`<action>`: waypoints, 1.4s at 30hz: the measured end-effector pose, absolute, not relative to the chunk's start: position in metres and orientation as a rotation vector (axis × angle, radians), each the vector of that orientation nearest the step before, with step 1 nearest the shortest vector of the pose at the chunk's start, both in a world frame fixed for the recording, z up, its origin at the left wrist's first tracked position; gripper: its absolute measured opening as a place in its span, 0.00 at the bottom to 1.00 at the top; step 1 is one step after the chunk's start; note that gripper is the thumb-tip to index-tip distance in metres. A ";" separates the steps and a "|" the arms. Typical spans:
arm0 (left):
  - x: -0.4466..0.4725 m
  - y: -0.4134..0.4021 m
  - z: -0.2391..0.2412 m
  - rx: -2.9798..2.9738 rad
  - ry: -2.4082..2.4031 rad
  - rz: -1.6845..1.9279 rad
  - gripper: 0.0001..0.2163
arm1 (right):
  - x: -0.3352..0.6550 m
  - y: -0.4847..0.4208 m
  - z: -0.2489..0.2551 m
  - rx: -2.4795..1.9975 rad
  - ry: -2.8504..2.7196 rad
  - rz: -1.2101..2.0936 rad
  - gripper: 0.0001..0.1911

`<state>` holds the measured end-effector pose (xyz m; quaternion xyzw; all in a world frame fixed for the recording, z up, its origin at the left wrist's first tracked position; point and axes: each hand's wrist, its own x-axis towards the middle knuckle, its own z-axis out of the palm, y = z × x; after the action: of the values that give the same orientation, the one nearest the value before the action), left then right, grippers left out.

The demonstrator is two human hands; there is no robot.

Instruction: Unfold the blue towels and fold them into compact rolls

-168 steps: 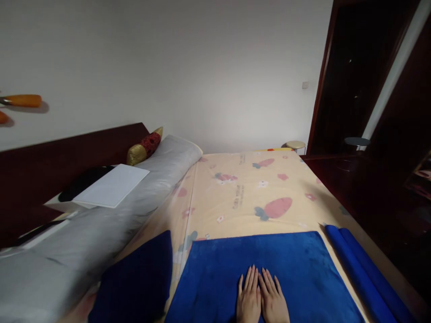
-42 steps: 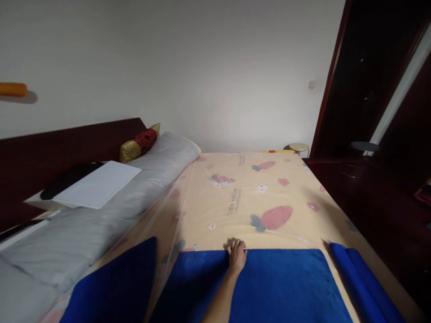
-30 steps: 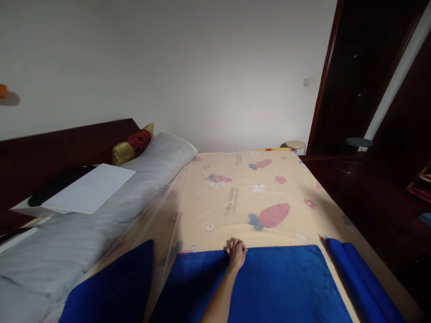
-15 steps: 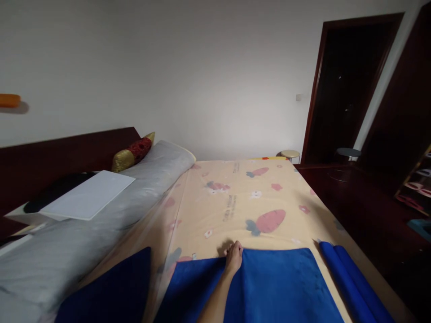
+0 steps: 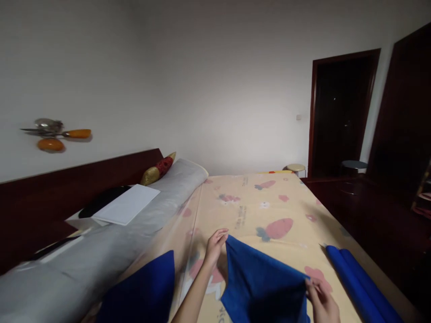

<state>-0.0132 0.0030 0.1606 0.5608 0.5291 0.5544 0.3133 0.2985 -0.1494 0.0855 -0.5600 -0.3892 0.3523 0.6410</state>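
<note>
A blue cloth (image 5: 259,273) is stretched between my two hands over the patterned bed sheet. My left hand (image 5: 217,244) pinches its upper left corner. At the cloth's right corner, my right hand (image 5: 321,298) grips the edge between thumb and fingers. The top edge slopes down from left to right, and the lower part runs out of the frame. Left of my left forearm lies another blue cloth (image 5: 144,287). Two rolled blue cloths (image 5: 360,282) lie side by side near the right edge of the bed.
The bed sheet (image 5: 249,206) is beige with pink carrots. Along the left runs a long grey bolster (image 5: 141,237) with a white box (image 5: 126,204) on it. A red and gold cushion (image 5: 158,170) leans by the headboard (image 5: 84,188). Stools (image 5: 296,168) stand beyond the bed.
My right hand has come into view holding the right corner. My left hand has shifted slightly left and up with the cloth, which is lifted and folded. The camera view has tilted up.
</note>
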 end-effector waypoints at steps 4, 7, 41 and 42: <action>-0.025 -0.039 0.192 1.468 1.294 1.412 0.24 | 0.331 -0.126 0.129 -1.186 -0.912 0.839 0.26; -0.024 -0.062 0.202 1.441 1.274 1.380 0.24 | 0.345 -0.123 0.157 -1.114 -0.975 0.869 0.25; -0.014 -0.124 0.203 1.566 1.427 1.320 0.17 | 0.389 -0.166 0.175 -1.417 -1.512 0.292 0.20; -0.015 -0.124 0.202 1.581 1.434 1.326 0.16 | 0.389 -0.167 0.176 -1.414 -1.529 0.256 0.20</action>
<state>-0.0152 -0.1239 0.2017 0.5985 0.5426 0.5018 0.3093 0.3888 -0.1667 0.1762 -0.5842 -0.6318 0.1059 0.4983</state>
